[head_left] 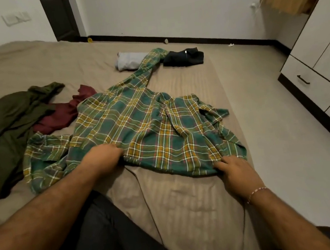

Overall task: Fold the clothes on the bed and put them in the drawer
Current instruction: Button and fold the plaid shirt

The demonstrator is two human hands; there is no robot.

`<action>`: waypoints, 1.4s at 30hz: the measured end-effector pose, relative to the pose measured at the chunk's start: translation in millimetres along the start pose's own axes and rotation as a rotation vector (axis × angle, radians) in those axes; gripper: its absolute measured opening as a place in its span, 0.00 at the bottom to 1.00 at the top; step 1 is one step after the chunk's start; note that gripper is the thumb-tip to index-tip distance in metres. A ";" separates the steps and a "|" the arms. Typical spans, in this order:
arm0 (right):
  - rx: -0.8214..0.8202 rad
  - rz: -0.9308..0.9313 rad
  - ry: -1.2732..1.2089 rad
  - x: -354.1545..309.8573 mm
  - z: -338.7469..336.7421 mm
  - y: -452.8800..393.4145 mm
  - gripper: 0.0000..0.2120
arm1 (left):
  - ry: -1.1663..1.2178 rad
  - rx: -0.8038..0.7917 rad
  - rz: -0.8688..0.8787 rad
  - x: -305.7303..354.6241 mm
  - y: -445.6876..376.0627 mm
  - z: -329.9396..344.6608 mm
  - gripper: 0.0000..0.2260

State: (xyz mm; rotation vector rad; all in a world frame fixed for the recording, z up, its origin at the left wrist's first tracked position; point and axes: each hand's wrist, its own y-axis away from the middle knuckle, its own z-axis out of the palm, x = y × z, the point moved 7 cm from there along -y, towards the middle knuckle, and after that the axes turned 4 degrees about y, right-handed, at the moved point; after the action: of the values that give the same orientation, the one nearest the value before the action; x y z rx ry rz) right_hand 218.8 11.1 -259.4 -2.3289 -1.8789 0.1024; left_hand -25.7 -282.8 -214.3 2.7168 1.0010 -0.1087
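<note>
While plaid shirt (139,128) lies on bed (189,194) | left hand (103,157) fingers curled gripping hem | right hand (236,170) fingers pinching hem

One head-worn camera looks forward and down, close over the bed (199,193) toward the far wall.

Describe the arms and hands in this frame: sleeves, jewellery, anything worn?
Both forearms are bare, with no sleeves in view. The right hand has a thin beaded bracelet at the wrist, pinkish and white. The left hand shows nothing worn; no rings or watch visible.
</note>
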 end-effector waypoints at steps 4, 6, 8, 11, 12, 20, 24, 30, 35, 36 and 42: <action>-0.510 0.108 0.087 -4.0 -13.5 -14.2 0.13 | 0.004 -0.212 0.055 7.4 14.4 5.8 0.10; -0.761 0.085 0.085 -16.3 -18.4 0.0 0.13 | -0.008 -0.396 0.111 18.6 29.0 22.5 0.13; -0.932 0.072 -0.010 -19.6 -26.1 21.9 0.12 | 0.043 -0.530 0.151 31.4 40.5 33.5 0.16; -0.991 0.162 -0.411 -11.9 -39.1 39.7 0.07 | 0.144 -0.498 0.142 37.1 33.3 21.4 0.22; -0.884 0.192 -0.572 -7.7 -43.4 34.0 0.05 | 0.163 -0.415 0.152 39.6 22.5 9.8 0.22; 0.024 0.625 -0.282 58.2 -27.7 5.4 0.27 | 0.526 0.233 0.205 152.1 -100.4 -93.5 0.04; -0.081 0.631 -0.344 68.4 -5.1 1.7 0.26 | 0.515 0.299 0.141 212.4 -161.3 -107.5 0.08; -0.090 0.636 -0.449 88.5 3.7 -11.3 0.24 | 0.553 0.118 -0.142 237.5 -227.7 -82.6 0.19; -0.087 0.675 -0.444 103.5 4.9 -14.0 0.06 | 0.536 0.198 -0.261 232.1 -248.9 -81.9 0.08; -0.075 0.693 -0.440 106.7 3.6 -13.2 0.05 | 0.544 0.257 -0.266 234.3 -249.1 -88.5 0.08; -0.128 0.867 -0.554 127.9 7.2 -0.8 0.14 | 0.720 0.377 -0.078 308.2 -255.8 -136.5 0.11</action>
State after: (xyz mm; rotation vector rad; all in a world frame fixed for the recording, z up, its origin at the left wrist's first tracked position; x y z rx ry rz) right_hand 244.4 136.6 -261.3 -3.2651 -0.8572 0.7991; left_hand 41.6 133.7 -180.8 3.1233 1.3745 0.7990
